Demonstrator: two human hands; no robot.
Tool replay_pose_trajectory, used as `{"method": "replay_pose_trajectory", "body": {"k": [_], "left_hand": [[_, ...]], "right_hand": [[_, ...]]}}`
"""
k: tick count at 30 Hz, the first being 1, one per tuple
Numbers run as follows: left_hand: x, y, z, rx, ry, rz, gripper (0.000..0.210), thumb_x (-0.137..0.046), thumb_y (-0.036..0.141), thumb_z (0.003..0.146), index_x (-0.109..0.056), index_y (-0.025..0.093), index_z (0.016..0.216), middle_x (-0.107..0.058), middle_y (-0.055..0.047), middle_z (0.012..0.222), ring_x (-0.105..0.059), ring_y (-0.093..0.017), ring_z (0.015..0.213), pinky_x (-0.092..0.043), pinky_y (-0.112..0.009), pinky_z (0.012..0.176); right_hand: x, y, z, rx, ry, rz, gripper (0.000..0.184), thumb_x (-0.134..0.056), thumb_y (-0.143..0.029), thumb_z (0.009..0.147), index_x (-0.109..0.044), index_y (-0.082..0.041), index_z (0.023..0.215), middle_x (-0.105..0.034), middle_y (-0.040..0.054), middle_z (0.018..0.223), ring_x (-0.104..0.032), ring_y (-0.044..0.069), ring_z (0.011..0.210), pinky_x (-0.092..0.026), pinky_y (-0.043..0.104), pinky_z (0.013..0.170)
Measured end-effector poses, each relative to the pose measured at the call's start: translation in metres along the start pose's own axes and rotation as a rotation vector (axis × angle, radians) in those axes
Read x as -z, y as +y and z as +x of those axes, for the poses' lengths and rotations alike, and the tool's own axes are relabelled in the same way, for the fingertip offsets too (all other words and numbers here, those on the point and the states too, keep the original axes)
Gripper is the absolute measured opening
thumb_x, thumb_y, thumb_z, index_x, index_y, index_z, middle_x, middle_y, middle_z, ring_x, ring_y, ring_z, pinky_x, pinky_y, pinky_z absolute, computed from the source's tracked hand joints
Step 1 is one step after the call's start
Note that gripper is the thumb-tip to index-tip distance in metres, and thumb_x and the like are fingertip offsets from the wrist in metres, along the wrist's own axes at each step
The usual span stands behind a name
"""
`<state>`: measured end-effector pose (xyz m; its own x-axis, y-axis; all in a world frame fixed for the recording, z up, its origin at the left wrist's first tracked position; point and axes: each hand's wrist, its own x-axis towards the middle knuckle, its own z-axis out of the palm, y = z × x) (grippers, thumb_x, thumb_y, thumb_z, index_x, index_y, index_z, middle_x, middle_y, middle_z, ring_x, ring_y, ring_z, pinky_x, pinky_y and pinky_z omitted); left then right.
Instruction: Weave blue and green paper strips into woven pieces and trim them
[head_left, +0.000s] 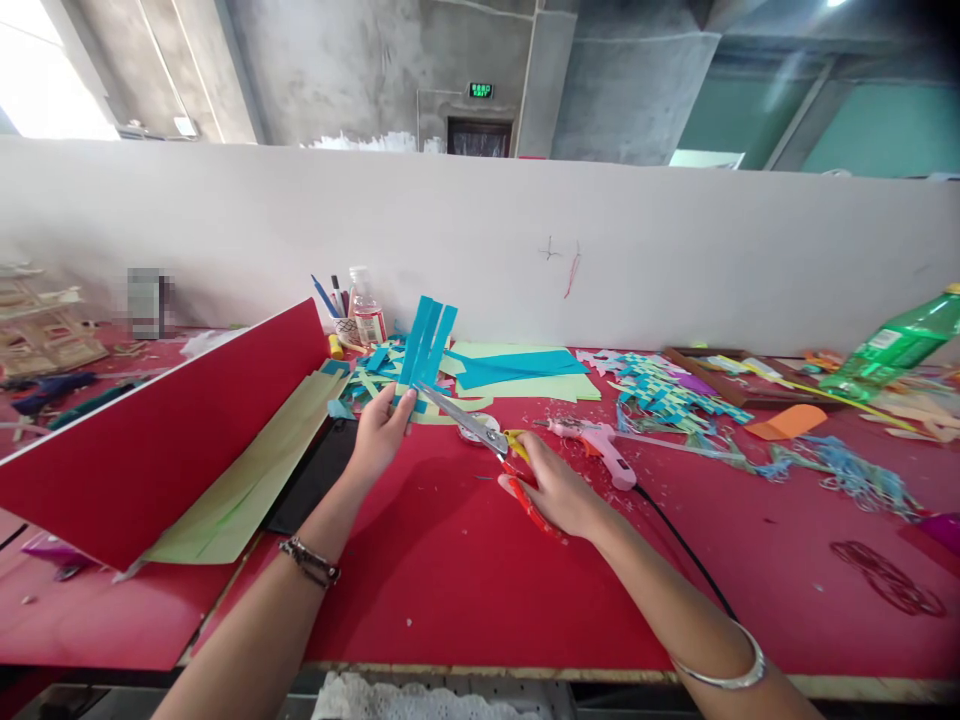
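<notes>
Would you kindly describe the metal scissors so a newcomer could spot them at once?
Below the long white partition is a red table. Near its middle, the person's right hand holds the scissors, tips at blue paper strips. Silver blades and red-yellow handles distinguish them from the pink glue gun nearby.

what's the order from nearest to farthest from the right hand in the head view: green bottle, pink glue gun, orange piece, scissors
1. Scissors, held in the right hand
2. Pink glue gun, just right of it
3. Orange piece, farther right
4. Green bottle, far right
</notes>
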<state>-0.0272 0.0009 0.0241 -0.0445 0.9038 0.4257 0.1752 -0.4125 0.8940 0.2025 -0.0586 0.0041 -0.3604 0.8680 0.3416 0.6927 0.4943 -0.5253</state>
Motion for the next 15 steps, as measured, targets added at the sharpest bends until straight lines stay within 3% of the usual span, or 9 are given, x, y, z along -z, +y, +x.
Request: {"method": "replay_pose_trajectory", "body": {"k": [6,15], "left_hand": [[-0.0019,-0.0010,0.0000,0.009,-0.028,-0.118,0.018,-0.056,0.036,0.073,-0.050,0.019,0.072,-0.043,0.008,0.051,-0.035,-0.004,0.034,-0.024,-0.018,0.035],[0.0000,0.0006,0.0003,0.007,-0.029,-0.096,0.020,-0.057,0.038,0.071,-0.052,0.019,0.073,-0.040,0.007,0.050,-0.033,-0.004,0.036,-0.024,-0.018,0.035]], "right_hand": [[0.0030,0.0010,0.0015,-0.031,-0.003,-0.019,0.032,-0.046,-0.041,0.080,-0.044,-0.019,0.104,-0.056,0.0095,0.101,-0.053,0.023,0.095,-0.043,0.033,0.076],[0.0054,0.0046,0.0033,-0.002,0.014,-0.080,0.037,-0.049,-0.040,0.079,-0.048,-0.019,0.109,-0.057,0.0097,0.107,-0.054,0.023,0.098,-0.043,0.031,0.076]]}}
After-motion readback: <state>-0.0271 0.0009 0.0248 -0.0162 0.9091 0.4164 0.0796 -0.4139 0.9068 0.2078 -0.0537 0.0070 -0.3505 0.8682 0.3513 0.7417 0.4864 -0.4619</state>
